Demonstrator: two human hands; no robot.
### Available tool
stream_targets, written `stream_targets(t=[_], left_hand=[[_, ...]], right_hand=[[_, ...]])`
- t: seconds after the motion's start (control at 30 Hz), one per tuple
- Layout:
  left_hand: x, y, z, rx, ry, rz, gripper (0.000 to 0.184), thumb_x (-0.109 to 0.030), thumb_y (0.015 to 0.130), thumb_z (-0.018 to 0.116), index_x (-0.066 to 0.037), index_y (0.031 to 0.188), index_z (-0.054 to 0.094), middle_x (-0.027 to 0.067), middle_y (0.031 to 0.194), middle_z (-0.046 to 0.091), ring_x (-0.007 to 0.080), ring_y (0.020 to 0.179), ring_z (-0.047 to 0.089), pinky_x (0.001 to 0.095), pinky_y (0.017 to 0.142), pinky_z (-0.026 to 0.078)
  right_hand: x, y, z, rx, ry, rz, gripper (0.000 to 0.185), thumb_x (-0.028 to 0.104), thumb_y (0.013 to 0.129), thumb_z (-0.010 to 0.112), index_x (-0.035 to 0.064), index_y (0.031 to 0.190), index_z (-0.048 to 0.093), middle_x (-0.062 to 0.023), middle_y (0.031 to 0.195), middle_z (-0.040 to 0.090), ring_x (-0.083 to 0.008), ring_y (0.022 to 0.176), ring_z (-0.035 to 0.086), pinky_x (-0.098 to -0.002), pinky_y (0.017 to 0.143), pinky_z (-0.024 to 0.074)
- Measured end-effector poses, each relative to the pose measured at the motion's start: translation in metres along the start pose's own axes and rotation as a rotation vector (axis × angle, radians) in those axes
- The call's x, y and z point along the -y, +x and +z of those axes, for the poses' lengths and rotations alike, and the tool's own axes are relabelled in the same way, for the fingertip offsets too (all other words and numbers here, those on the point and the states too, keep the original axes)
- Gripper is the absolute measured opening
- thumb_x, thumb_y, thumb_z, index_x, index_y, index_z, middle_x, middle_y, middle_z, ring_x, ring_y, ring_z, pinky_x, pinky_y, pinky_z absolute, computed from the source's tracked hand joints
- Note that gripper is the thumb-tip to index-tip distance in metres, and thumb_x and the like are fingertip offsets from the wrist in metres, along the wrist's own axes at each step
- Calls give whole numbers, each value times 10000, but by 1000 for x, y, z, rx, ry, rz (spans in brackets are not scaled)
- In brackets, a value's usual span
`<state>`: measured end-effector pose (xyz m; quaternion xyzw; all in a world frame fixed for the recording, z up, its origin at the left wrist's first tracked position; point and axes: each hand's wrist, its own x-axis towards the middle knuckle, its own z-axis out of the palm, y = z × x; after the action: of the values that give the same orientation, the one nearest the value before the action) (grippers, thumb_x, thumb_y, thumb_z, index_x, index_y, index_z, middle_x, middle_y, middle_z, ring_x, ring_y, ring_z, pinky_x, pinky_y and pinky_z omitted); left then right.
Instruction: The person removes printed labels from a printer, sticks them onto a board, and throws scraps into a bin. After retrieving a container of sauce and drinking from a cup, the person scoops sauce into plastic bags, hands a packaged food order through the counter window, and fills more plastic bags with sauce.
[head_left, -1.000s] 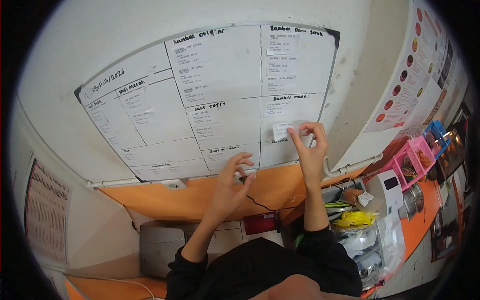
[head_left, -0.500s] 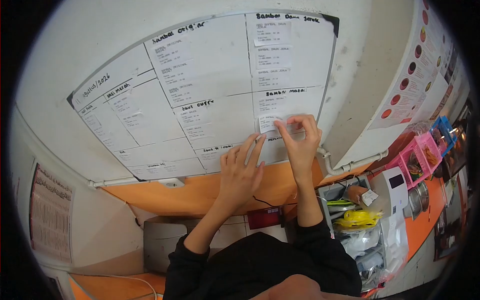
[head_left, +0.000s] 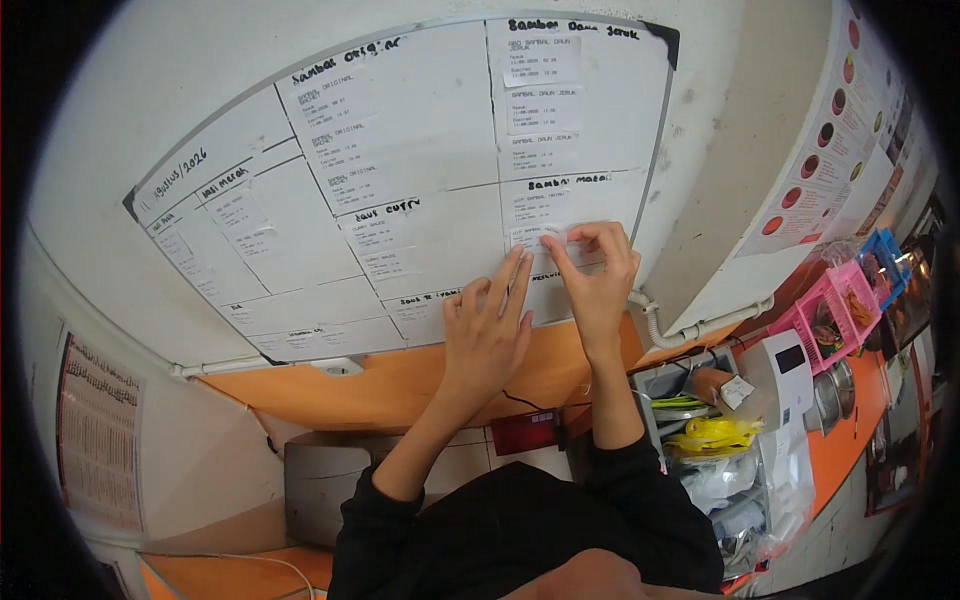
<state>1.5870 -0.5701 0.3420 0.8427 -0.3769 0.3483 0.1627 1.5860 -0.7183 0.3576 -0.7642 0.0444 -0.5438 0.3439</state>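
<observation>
A whiteboard with handwritten headings and rows of printed labels hangs on the wall. Under the heading "Sambal Matah", a small white label lies against the board below another label. My right hand pinches the right part of this label between thumb and finger. The fingertips of my left hand touch the label's lower left edge, its fingers extended and slightly apart, gripping nothing.
A grey crate with a yellow bag and plastic packets stands at the lower right. Beside it are a white label printer, a pink basket and a blue basket. A red box sits below the board.
The label has gone from being held off the board to lying against it. My left hand has moved up and right to its edge. The view has shifted slightly.
</observation>
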Motion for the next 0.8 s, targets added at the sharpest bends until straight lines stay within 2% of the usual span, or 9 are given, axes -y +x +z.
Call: stream_targets(t=[0.27, 0.43, 0.67, 0.77, 0.8], left_hand=[[-3, 2, 2, 28, 73, -39, 647, -176, 759, 614, -77, 1353, 377, 12, 1368, 383, 204, 957, 431, 348, 805, 312], [-5, 2, 3, 18, 97, -50, 661, -187, 759, 612, -81, 1362, 364, 8, 1363, 384, 200, 956, 431, 345, 802, 309], [-11, 11, -3, -3, 53, -101, 658, -185, 761, 609, -72, 1361, 365, 36, 1325, 406, 213, 958, 428, 349, 796, 303], [-16, 14, -7, -32, 82, -129, 644, -187, 759, 613, -56, 1347, 384, 51, 1297, 422, 221, 958, 429, 352, 786, 307], [-18, 15, -8, -54, 107, -144, 634, -188, 758, 615, -48, 1337, 397, 58, 1280, 432, 223, 958, 430, 354, 779, 311]], right_hand=[[2, 2, -2, -6, -79, -38, 209, 221, 694, 752, 117, 771, 589, 25, 810, 545, -146, 749, 509, -303, 755, 299], [3, 8, -8, -74, -253, -118, 244, 235, 711, 738, 95, 761, 544, 12, 774, 523, -160, 738, 499, -317, 730, 295], [-9, -2, -8, -81, -157, -124, 277, 210, 706, 743, 82, 757, 503, -4, 747, 500, -170, 691, 484, -315, 722, 298], [-16, -4, -10, -20, -136, -130, 264, 182, 709, 740, 82, 762, 501, -10, 740, 493, -172, 670, 475, -310, 720, 297], [-19, -2, -14, -10, -88, -74, 256, 173, 712, 735, 85, 761, 500, -8, 737, 491, -172, 667, 473, -311, 721, 296]])
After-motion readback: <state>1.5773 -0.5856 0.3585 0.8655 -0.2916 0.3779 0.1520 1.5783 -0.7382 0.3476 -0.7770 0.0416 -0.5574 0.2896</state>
